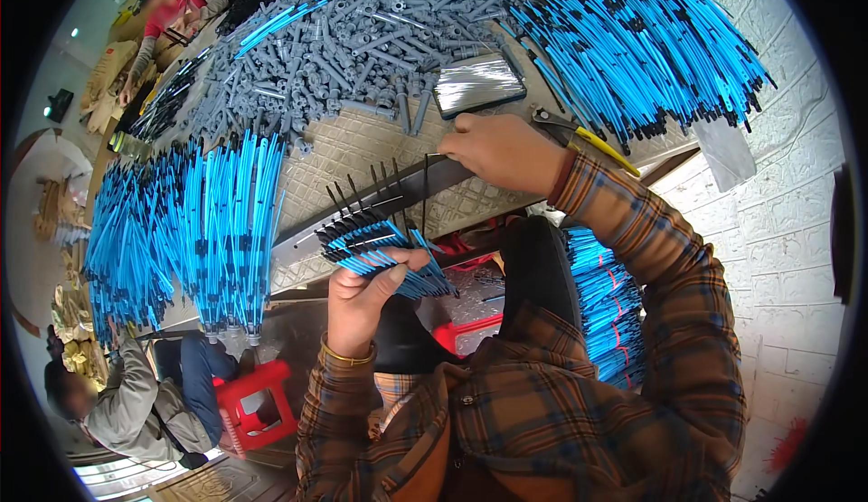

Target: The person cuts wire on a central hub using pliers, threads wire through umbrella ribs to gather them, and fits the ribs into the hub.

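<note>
My left hand [366,285] is closed around a bundle of blue-and-black plastic rods [375,244], fanned out over my lap at the table's near edge. Several thin black stems stick up from that bundle. One longer black stem [427,190] stands apart at the right and reaches up to my right hand [506,151]. The thumb and fingertips of that hand are pinched at the stem's top, around something too small to make out. Just beyond the right hand lies an open dark box of thin silvery pins [477,84]. Pliers with yellow handles [592,136] lie beside my right wrist.
A large heap of grey plastic fittings [353,41] covers the far table [316,163]. Blue rods are piled at right [642,45] and left [217,231]. More tied blue rods [604,307] stand by my leg. A person [136,402] sits near a red stool [258,407]; another person [181,4] works far left.
</note>
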Demonstrator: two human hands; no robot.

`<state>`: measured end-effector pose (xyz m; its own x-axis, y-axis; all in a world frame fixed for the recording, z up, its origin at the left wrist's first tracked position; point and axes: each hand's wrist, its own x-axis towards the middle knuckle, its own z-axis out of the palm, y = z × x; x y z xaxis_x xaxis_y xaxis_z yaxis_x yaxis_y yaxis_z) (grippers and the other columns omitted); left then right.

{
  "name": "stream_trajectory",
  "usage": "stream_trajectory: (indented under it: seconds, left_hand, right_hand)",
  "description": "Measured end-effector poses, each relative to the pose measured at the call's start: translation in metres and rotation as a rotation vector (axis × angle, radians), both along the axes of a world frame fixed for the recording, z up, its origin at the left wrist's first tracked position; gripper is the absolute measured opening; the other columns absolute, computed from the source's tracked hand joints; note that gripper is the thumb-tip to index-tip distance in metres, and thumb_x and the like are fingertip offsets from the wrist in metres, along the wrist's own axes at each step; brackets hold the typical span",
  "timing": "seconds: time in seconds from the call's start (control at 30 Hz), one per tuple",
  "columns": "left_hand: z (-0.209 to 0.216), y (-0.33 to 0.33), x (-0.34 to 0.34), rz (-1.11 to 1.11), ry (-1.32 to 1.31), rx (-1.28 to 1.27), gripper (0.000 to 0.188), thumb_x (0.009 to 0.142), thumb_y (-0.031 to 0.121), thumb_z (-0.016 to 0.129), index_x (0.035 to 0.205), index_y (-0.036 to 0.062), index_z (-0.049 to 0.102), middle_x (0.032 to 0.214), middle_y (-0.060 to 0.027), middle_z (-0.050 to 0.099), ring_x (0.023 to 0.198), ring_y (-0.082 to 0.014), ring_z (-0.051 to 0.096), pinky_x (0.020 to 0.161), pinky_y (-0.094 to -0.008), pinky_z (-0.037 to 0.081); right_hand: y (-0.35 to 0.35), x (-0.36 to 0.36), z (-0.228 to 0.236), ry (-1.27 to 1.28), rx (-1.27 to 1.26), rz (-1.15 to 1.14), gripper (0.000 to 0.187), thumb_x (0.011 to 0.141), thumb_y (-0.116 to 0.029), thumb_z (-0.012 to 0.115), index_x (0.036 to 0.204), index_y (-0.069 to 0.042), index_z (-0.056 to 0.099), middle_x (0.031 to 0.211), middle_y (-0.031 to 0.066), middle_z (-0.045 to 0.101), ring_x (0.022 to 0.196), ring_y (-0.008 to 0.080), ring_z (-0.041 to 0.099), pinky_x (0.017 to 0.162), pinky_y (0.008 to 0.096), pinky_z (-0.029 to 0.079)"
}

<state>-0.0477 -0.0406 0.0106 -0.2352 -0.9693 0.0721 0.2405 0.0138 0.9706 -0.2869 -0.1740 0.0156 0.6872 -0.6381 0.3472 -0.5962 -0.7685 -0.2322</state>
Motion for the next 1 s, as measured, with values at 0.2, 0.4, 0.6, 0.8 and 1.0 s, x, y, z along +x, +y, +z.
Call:
stream_trajectory:
  seconds: [0.2,0.4,0.6,0.8,1.0]
  left_hand:
    - [-0.001,0.0,0.0,0.019,0.009,0.015,0.016,0.083,0.0,0.056,0.098,-0.0003,0.06,0.095,-0.0176,0.065,0.091,-0.0261,0.062,0.086,-0.0393,0.047]
    - [0.001,0.0,0.0,-0.018,0.017,0.012,0.015,0.086,0.0,0.055,0.1,0.0002,0.061,0.098,-0.0122,0.065,0.096,-0.0206,0.061,0.086,-0.0337,0.046]
    - [0.002,-0.001,0.001,-0.011,0.019,0.03,0.015,0.086,0.0,0.055,0.1,0.0004,0.061,0.098,-0.0122,0.065,0.096,-0.0201,0.061,0.086,-0.0334,0.046]
    - [0.001,0.0,0.003,-0.008,0.041,0.047,0.016,0.085,-0.001,0.055,0.099,0.0001,0.06,0.098,-0.0157,0.065,0.095,-0.0247,0.062,0.087,-0.0374,0.046]
    - [0.0,0.0,0.008,-0.027,0.018,0.057,0.016,0.084,-0.001,0.055,0.099,0.0,0.06,0.098,-0.0172,0.065,0.095,-0.0271,0.062,0.088,-0.0395,0.046]
  right_hand:
    - [-0.004,0.01,0.0,0.01,0.0,-0.004,0.01,0.08,-0.015,0.056,0.088,-0.011,0.058,0.076,0.0084,0.051,0.07,0.0295,0.057,0.057,0.0401,0.045]
    - [-0.009,0.03,-0.004,-0.055,0.01,-0.001,0.011,0.081,-0.016,0.054,0.09,-0.012,0.059,0.076,0.0084,0.051,0.068,0.0298,0.057,0.057,0.0401,0.045]
    - [-0.012,0.039,-0.005,-0.092,0.026,0.012,0.012,0.081,-0.017,0.054,0.09,-0.013,0.06,0.077,0.0083,0.052,0.068,0.0299,0.057,0.056,0.04,0.045]
    - [-0.017,0.049,-0.007,-0.101,-0.012,0.048,0.013,0.081,-0.018,0.055,0.091,-0.013,0.061,0.077,0.0082,0.052,0.068,0.0292,0.057,0.056,0.0397,0.046]
    - [-0.018,0.061,-0.01,-0.103,-0.022,0.069,0.013,0.081,-0.018,0.055,0.091,-0.014,0.062,0.076,0.0077,0.052,0.068,0.0282,0.058,0.057,0.0391,0.046]
